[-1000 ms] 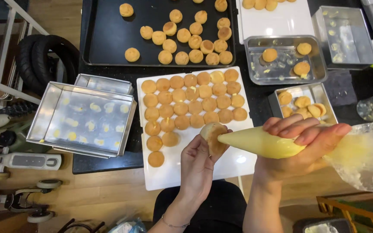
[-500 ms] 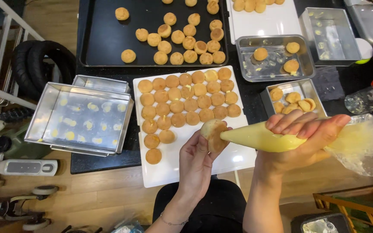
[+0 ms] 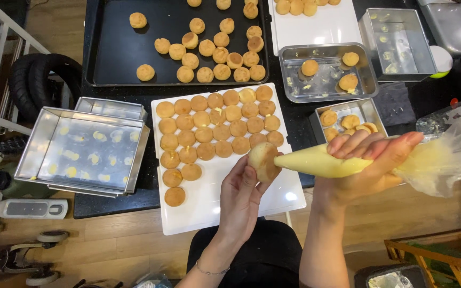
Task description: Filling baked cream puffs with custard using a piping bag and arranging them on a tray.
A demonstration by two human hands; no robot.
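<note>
since the earlier frames both hands have shifted slightly toward the near edge of the white board, with the puff and bag tip kept together throughout; the layout on the counter is unchanged.

left hand (image 3: 241,194): closed around one round golden puff (image 3: 262,160), fingers curled under and behind it. the puff is held above the bare near-right part of the white board (image 3: 209,210), clear of the rows lying on it.

right hand (image 3: 372,162): wrapped tight around a clear piping bag (image 3: 321,161) filled with pale yellow cream. the bag points left, and its narrow tip meets the right side of the held puff. the slack top of the bag bunches out past the right of the hand.

white board: carries rows of puffs (image 3: 217,128) packed side by side across its far half, with a short column running down its left side.

black tray (image 3: 118,53): lies beyond the board, with more puffs clustered at its centre and right.

steel pans: a shallow one (image 3: 326,72) to the far right holds three puffs; a smaller one (image 3: 350,120) just beside the right hand holds several. a square pan (image 3: 84,149), smeared with cream dots, sits left of the board.

second white board (image 3: 316,24): lies at the far edge, with puffs along its top.
</note>
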